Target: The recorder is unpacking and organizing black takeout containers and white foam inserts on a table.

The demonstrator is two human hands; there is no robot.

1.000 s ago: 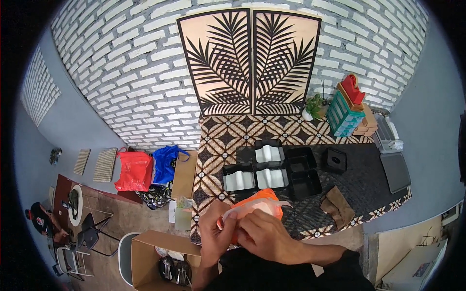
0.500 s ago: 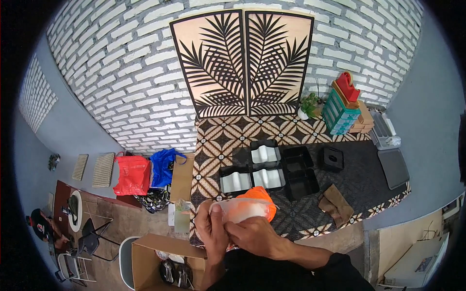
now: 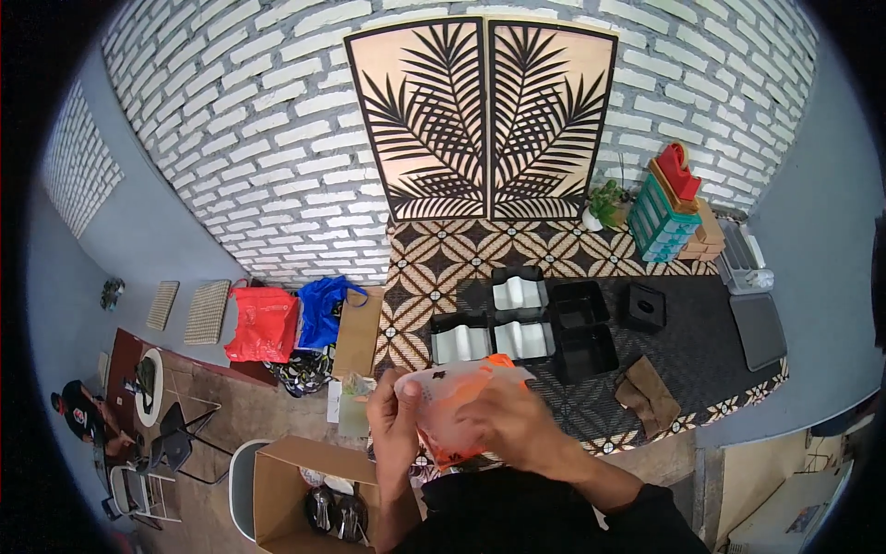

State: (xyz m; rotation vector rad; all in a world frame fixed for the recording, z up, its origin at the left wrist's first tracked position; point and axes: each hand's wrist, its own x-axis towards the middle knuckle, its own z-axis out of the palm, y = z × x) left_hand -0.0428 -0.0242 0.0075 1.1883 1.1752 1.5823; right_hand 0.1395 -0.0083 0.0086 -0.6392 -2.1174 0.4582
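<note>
In front of my chest I hold an orange and milky-white plastic bag (image 3: 443, 392). My left hand (image 3: 394, 415) is closed on the bag's left edge, thumb on top. Against the bag's right side my right hand (image 3: 512, 420) has its fingers bent; motion smears them, so their hold on the plastic is unclear. Just beyond the bag, on the table, stand black trays with wavy grey-white inserts, the far tray (image 3: 520, 291) behind the left tray (image 3: 461, 342) and the near tray (image 3: 524, 337). To their right sit black bins without inserts (image 3: 586, 351).
A brown cloth (image 3: 648, 397) lies at the table's near right, with a black square holder (image 3: 642, 307) behind it. Green drawers (image 3: 662, 222) and a plant (image 3: 604, 203) stand at the back. An open cardboard box (image 3: 277, 499) is at lower left. Far left, a person (image 3: 88, 420) sits.
The bag has turned so more of its printed, milky-white face shows, and it hangs lower. My right hand has shifted slightly right and up. The whole view has moved a little.
</note>
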